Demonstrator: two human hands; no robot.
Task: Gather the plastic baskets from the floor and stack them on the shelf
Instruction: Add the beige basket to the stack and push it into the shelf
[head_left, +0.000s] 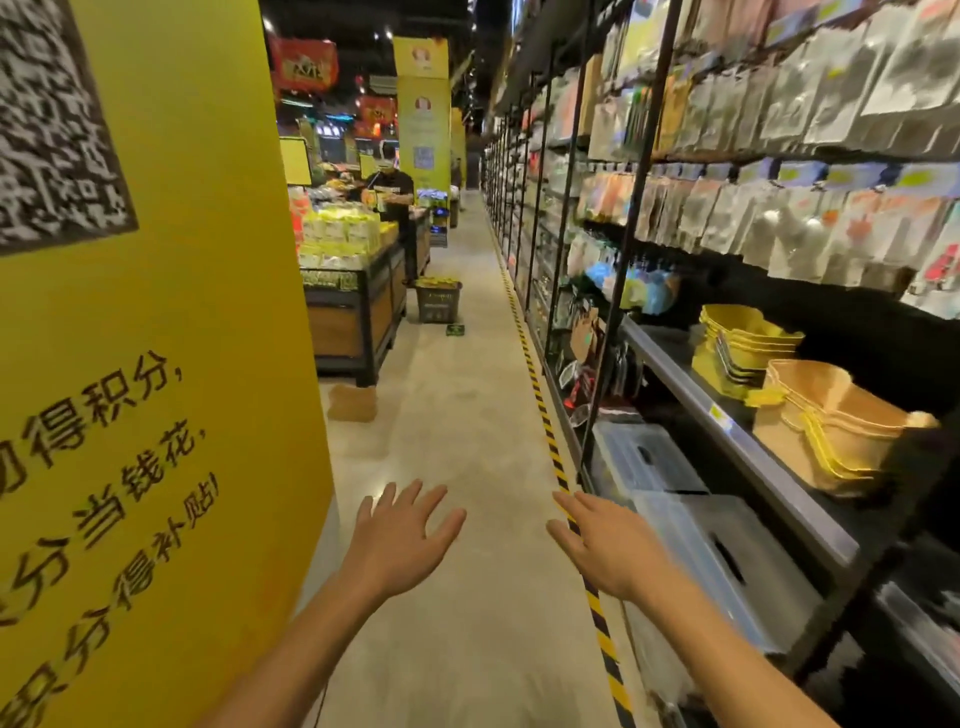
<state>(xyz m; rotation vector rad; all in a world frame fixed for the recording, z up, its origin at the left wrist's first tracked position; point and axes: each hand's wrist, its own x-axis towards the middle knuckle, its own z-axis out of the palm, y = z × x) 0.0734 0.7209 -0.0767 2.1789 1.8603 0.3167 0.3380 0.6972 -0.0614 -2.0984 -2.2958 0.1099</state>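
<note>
My left hand and right hand reach out ahead, fingers spread wide, holding nothing. On the shelf to my right sit two nested stacks of baskets, the tan stack nearer and the yellow stack just beyond. They look light, thin and slightly flexible, so I'd grip the rim. Farther off, on the floor, lie one brown thing, perhaps a basket, and one dark basket.

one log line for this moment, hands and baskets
left hand open, empty | right hand open, empty | yellow basket stack and tan basket stack on shelf | dark basket on floor down aisle
</note>
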